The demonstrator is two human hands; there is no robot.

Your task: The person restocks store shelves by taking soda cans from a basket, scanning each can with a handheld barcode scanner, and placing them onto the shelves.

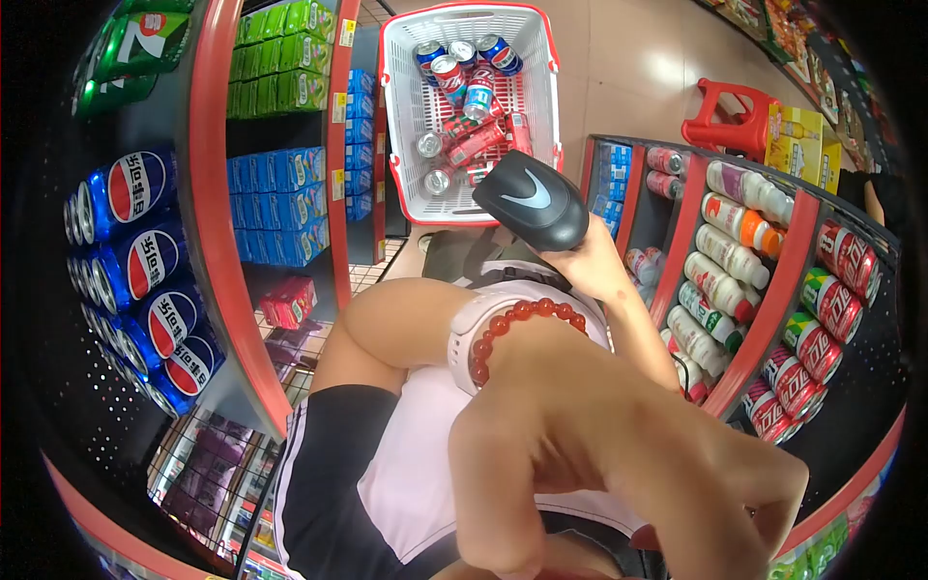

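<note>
My right hand (586, 265) is closed around a black handheld barcode scanner (532, 203) with a pale curved mark on top. The scanner's front end overlaps the near right corner of a white shopping basket (398, 135) with a red rim. Inside the basket lie several drink cans, blue Pepsi cans (499, 55) at the far end and red cans (477, 143) nearer. Close to the camera, my left hand (619, 454) is raised with bent fingers spread apart, and nothing shows between them. Its lowest fingertips are partly cut off. A red bead bracelet (488, 340) and a pale watch band (465, 333) circle that wrist.
Shelves close in on both sides. Large blue Pepsi cans (145, 271), green boxes (280, 48) and blue boxes (280, 184) stand on the left. Bottles (725, 261) and red cans (822, 338) fill the right. A red stool (730, 121) stands beside a yellow carton (800, 145).
</note>
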